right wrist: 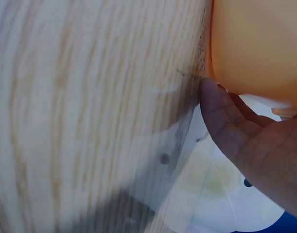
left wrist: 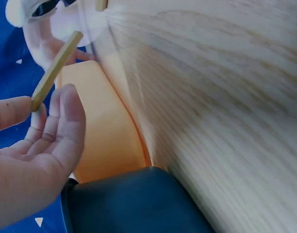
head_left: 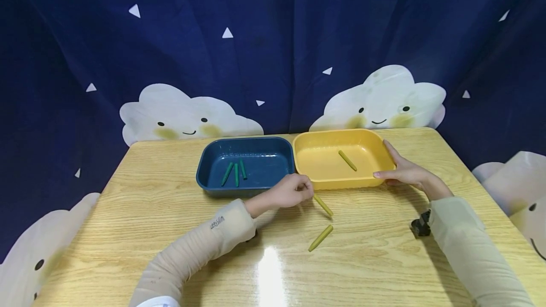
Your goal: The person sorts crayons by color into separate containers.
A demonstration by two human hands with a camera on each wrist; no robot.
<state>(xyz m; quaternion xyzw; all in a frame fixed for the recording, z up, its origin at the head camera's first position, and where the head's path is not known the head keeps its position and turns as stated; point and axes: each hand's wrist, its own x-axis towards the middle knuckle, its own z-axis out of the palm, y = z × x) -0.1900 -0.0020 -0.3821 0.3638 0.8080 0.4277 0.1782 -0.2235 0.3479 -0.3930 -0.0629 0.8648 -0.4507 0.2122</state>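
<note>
My left hand [head_left: 294,191] pinches a yellow crayon [head_left: 323,205] between thumb and fingers, just in front of where the two trays meet. In the left wrist view the same crayon [left wrist: 56,73] sticks out beyond the fingertips. My right hand [head_left: 403,169] holds the yellow tray [head_left: 337,184] at its front right corner, thumb at the front rim and fingers along the side. Inside that tray lies one yellow crayon [head_left: 347,160]. Another yellow crayon [head_left: 321,238] rests on the table, nearer to me than the held one.
A dark blue tray [head_left: 245,193] stands against the yellow tray's left side, with three green crayons [head_left: 236,175] in it. Both trays sit near the back edge of the wooden table [head_left: 371,259]. Behind the table hangs a blue curtain [head_left: 264,51] with clouds.
</note>
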